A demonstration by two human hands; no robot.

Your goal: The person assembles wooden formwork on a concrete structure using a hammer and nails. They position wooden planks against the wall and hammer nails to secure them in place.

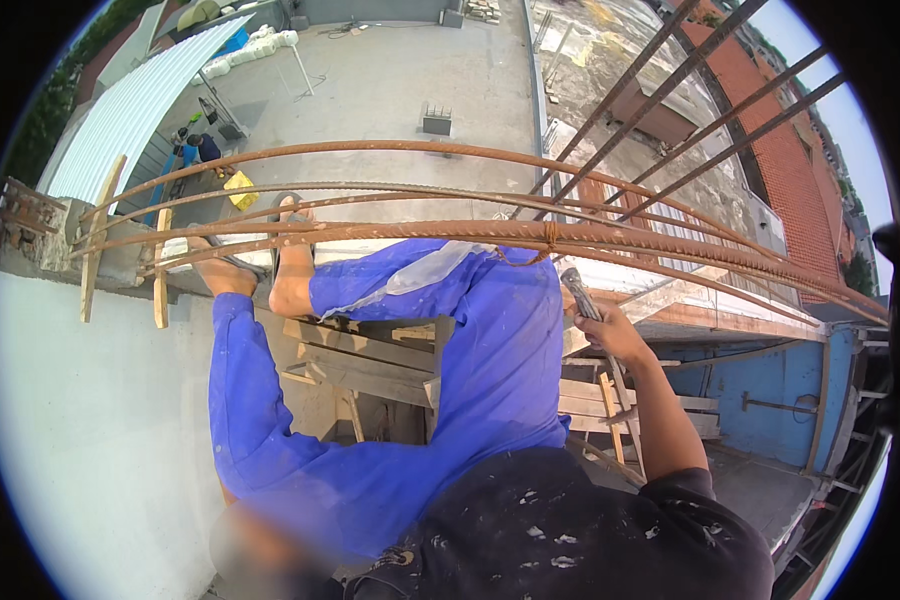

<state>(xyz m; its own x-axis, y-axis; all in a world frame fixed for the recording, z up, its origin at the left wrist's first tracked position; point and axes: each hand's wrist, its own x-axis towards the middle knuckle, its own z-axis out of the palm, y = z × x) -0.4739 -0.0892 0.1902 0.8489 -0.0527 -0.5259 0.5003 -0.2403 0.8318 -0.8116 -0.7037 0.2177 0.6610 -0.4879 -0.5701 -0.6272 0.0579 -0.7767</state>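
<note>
At three o'clock the person's right hand [615,332] holds a metal hand tool [576,288], its grip wrapped firmly around it, the tool's head toward eleven o'clock from the knuckles. The left hand cannot be made out, so its grip cannot be told; a blurred patch covers seven o'clock. Rusty rebars [610,237] arc from nine to three o'clock above the blue trousers [500,340], with a loop of rusty wire [550,240] around them just past one o'clock. More bars [660,100] slant at one to two o'clock; wooden stakes [161,270] stand at nine.
</note>
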